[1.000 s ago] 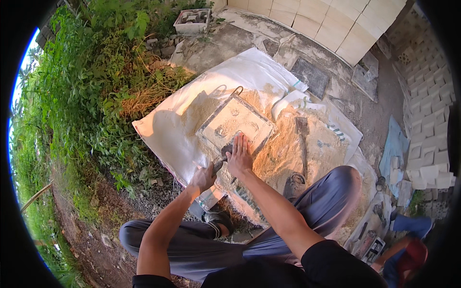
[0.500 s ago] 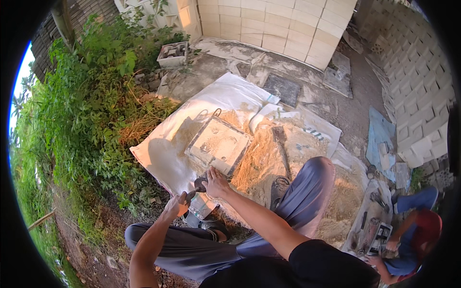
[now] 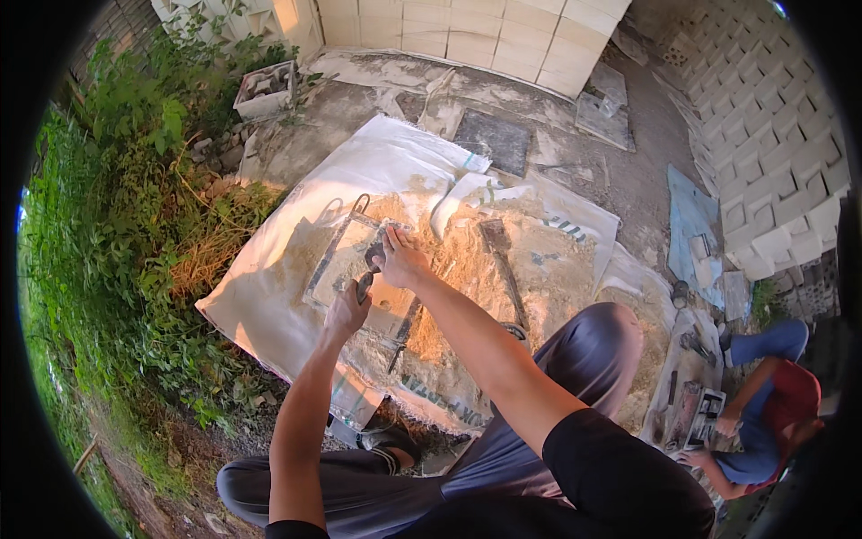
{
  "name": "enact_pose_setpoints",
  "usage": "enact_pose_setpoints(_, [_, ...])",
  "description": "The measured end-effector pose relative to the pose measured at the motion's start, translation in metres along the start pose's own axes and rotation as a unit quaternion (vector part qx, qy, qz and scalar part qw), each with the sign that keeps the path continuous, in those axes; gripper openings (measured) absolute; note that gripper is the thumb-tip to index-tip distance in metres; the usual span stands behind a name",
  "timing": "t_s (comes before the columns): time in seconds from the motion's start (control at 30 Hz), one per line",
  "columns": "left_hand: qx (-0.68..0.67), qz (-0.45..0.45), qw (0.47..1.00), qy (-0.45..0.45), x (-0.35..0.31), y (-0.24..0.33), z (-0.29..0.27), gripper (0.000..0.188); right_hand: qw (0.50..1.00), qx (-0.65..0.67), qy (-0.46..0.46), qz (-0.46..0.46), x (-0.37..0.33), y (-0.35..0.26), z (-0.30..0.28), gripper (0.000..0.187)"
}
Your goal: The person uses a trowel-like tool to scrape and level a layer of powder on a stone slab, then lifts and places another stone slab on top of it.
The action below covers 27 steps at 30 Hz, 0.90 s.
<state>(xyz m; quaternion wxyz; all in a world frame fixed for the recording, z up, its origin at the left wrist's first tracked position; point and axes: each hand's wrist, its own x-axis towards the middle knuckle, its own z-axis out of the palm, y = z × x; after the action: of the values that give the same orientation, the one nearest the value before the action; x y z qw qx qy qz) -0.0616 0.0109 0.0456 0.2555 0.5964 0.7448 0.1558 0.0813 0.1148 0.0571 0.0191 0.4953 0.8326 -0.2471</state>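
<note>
My left hand (image 3: 347,313) is closed round the handle of a dark trowel (image 3: 374,256). The trowel lies low over the far part of a square, metal-rimmed mould (image 3: 329,254) filled with pale sandy material. My right hand (image 3: 404,259) rests against the trowel's blade, fingers stretched out flat toward the mould's far edge. Part of the blade is hidden under that hand. A wire loop (image 3: 361,203) sticks up at the mould's far corner. The mould sits on a spread white woven sack (image 3: 269,260).
Right of the mould are heaped sand (image 3: 462,296) and a long-handled shovel-like tool (image 3: 503,260). Dense plants (image 3: 117,242) border the left. Another person (image 3: 763,422) works over a mould at the lower right. Patterned blocks (image 3: 763,153) are stacked at the right.
Both my hands and the trowel have moved away from me, from the mould's near edge to its far part. My view has shifted slightly.
</note>
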Motion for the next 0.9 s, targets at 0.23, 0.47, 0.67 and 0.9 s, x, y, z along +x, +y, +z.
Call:
enact_pose_setpoints(0.23, [0.023,0.019,0.999,-0.045,-0.025,-0.031,-0.021,0.032,0.998,-0.068,0.009,-0.005,-0.01,-0.024,0.038,0.074])
enact_pose_setpoints(0.47, [0.027,0.053,0.996,-0.067,-0.079,-0.065,-0.043,0.027,0.995,-0.09,0.032,-0.034,-0.052,-0.07,0.071,0.074])
enact_pose_setpoints(0.67, [0.07,0.013,0.992,-0.101,-0.131,-0.069,-0.053,0.024,0.994,-0.081,0.049,-0.057,-0.091,-0.091,0.111,0.075])
enact_pose_setpoints(0.9, [0.124,0.017,0.987,-0.099,-0.177,-0.103,-0.049,0.027,0.996,-0.052,0.012,-0.066,-0.133,-0.119,0.121,0.074])
